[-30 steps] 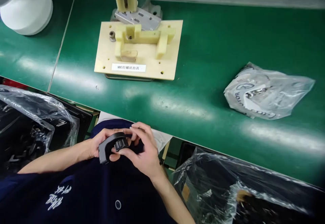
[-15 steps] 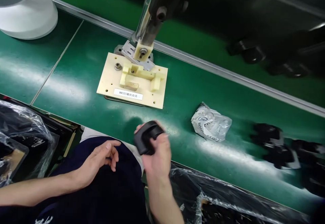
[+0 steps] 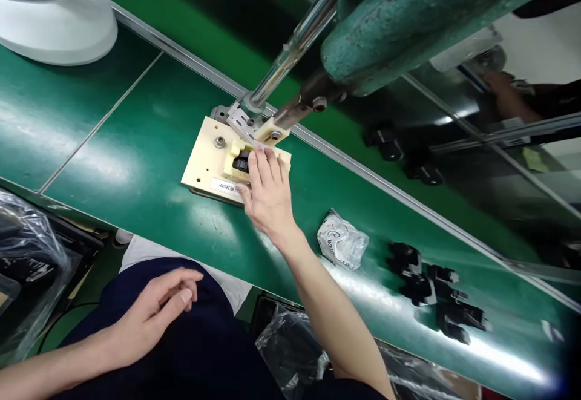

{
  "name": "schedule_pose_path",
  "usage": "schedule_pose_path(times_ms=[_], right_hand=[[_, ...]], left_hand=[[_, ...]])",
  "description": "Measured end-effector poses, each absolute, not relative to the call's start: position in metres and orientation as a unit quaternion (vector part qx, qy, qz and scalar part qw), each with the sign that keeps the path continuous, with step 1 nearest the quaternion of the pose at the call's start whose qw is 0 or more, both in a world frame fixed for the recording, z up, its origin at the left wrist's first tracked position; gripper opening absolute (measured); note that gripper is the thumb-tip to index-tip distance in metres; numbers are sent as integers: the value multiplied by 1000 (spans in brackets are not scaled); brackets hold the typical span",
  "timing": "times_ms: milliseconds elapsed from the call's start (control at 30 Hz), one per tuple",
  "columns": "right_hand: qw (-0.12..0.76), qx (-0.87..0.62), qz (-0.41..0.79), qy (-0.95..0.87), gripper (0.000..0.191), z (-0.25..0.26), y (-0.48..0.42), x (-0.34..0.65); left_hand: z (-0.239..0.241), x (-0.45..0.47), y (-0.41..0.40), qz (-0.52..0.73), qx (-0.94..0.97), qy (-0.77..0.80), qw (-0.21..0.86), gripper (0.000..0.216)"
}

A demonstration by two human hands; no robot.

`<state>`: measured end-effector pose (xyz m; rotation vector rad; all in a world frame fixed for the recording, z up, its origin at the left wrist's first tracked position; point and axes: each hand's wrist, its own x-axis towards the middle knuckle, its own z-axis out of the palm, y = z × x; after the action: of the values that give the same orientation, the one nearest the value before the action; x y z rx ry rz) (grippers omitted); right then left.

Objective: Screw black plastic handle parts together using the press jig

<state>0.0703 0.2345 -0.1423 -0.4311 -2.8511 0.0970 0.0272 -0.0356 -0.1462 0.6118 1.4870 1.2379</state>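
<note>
My right hand (image 3: 269, 197) reaches over the cream-coloured fixture plate (image 3: 202, 157), fingers resting on a black plastic part (image 3: 242, 161). That part sits in the raised yellow holder of the fixture, its right side hidden beneath my fingers. My thumb lies by the front edge, over the white label (image 3: 223, 186). A metal arm with a yellow end block (image 3: 273, 134) stands just behind my fingertips. In front of my body, my left hand (image 3: 158, 303) hangs with loosely bent fingers and nothing in it.
A crumpled plastic bag (image 3: 341, 239) lies right of the fixture on the green bench (image 3: 131, 140). Several black parts (image 3: 411, 273) sit farther right. A thick green press arm (image 3: 408, 31) crosses overhead. The white fan base (image 3: 68, 31) is at left. Plastic-lined bins (image 3: 290, 345) stand below the bench edge.
My right hand has carried the black plastic part forward from near my body to the fixture holder. My left hand has drawn slightly back toward me. The view has shifted.
</note>
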Motion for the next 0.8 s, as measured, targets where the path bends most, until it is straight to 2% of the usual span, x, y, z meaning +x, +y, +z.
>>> schedule_pose_path(times_ms=[100, 200, 267, 333, 500, 567, 600, 633, 700, 800], right_hand=[[102, -146, 52, -983, 64, -140, 231, 77], [86, -148, 95, -981, 61, -134, 230, 76], [107, -160, 125, -973, 56, -132, 225, 75], [168, -181, 150, -957, 50, -133, 214, 78], [382, -277, 207, -857, 24, -145, 186, 138], [430, -382, 166, -801, 16, -148, 191, 185], [437, -425, 149, -779, 18, -149, 199, 209], [431, -465, 140, -760, 20, -149, 211, 232], [315, -571, 132, -746, 20, -150, 238, 265], [136, -635, 169, -741, 15, -151, 271, 283]], left_hand=[[-138, -3, -11, 560, 373, 649, 357, 22], [-132, -35, 30, 572, 478, 647, 164, 22], [-131, -47, 60, 536, 512, 669, 47, 22], [-134, -49, 83, 482, 533, 695, -35, 31], [-163, -45, 81, 398, 534, 738, -107, 59], [-177, -46, 65, 382, 498, 772, -101, 61], [-182, -48, 58, 375, 473, 792, -86, 59], [-186, -50, 51, 369, 447, 812, -69, 57], [-191, -54, 46, 359, 406, 840, -34, 50], [-196, -58, 49, 348, 411, 843, 0, 44]])
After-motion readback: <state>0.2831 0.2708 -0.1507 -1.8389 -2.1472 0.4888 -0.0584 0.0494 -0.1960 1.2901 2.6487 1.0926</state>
